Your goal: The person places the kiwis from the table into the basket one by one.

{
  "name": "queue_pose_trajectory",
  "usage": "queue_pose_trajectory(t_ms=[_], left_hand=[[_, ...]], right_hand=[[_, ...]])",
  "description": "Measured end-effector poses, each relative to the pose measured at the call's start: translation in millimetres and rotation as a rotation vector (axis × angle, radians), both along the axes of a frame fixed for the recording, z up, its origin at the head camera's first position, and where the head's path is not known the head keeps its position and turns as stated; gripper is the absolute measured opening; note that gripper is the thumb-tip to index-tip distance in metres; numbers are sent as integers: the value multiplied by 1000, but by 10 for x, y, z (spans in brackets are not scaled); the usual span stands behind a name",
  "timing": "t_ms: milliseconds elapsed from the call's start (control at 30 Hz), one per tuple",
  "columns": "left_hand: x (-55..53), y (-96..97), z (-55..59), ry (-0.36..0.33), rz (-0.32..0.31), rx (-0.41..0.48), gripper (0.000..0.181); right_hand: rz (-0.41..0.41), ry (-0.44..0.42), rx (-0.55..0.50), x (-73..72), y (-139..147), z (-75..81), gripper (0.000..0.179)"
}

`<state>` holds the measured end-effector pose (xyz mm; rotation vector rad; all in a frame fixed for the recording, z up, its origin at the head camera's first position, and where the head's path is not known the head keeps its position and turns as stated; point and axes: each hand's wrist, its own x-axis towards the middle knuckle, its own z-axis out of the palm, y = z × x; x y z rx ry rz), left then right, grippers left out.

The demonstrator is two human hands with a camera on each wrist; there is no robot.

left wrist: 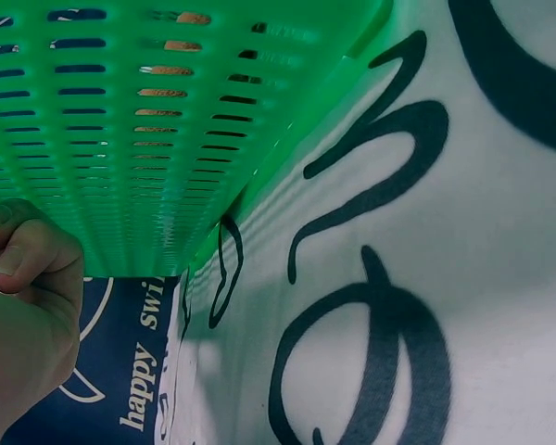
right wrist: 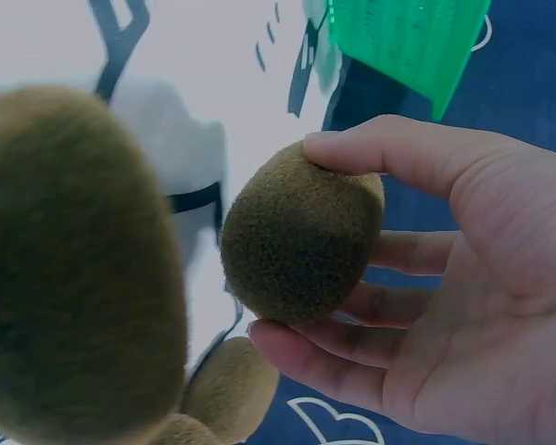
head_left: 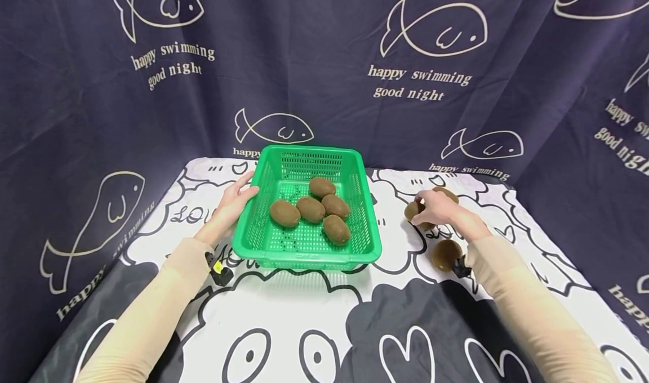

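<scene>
A green plastic basket (head_left: 309, 256) stands on the table with several brown kiwis (head_left: 310, 209) inside. My left hand (head_left: 234, 200) grips its left rim; in the left wrist view the thumb and fingers (left wrist: 39, 255) curl at the edge of the slotted wall. Right of the basket, my right hand (head_left: 438, 208) holds a kiwi (right wrist: 296, 236) between thumb and fingertips. Another kiwi (head_left: 446, 194) lies just behind this hand, partly hidden by it. Nearer the wrist sits one more kiwi (head_left: 446, 255), which looms large at the left of the right wrist view.
A white cloth (head_left: 274, 310) with black cartoon drawings covers the table. Dark blue curtains (head_left: 324, 62) printed with fish and lettering hang behind the table and at both sides. The basket's back wall stands close to the rear curtain.
</scene>
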<state>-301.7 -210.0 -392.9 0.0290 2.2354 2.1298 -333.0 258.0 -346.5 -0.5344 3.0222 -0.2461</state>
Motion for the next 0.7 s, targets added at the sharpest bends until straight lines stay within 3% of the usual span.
queue_pose_trajectory(t_ms=[500,700], left_hand=[[-5,-3,-2,-7,4,-13,59],[1,-4,5,-7,1,-34,60]], right_hand=[[48,-11,-64,-45,-245,238,47],[74,31,-71,-61,-332,327,47]])
